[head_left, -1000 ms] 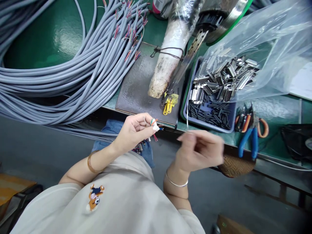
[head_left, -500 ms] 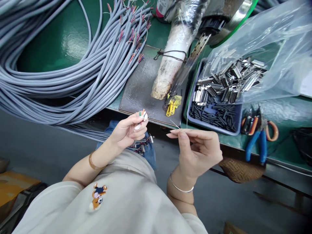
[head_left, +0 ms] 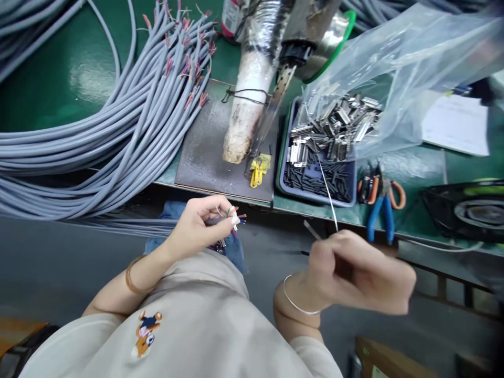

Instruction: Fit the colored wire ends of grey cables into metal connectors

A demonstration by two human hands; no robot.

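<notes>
My left hand (head_left: 199, 226) is closed in a pinch in front of the bench edge. Thin coloured wires (head_left: 242, 217) stick out past its fingertips, orange, green, brown and blue among them; a white bit shows on the fingers. To the right, my right hand (head_left: 360, 273) is curled shut, slightly blurred, around a thin silvery solder wire (head_left: 328, 191). This strand runs up taut over the blue tray, and a short end pokes out left of the fingers. Below my left hand, small connectors (head_left: 219, 245) on cables lie on my lap, partly hidden.
Grey cables (head_left: 129, 136) with stripped ends spread across the left bench. A wrapped white tube (head_left: 244, 115) and a metal-tipped tool (head_left: 281, 86) point down at a dark board (head_left: 200, 152). A blue tray (head_left: 315, 197) holds connectors and black sleeves. Pliers (head_left: 381, 210) lie right.
My right hand has moved right and down, drawing the silvery strand taut. My left hand has turned and dropped slightly, still pinching the wires. The view has shifted right.
</notes>
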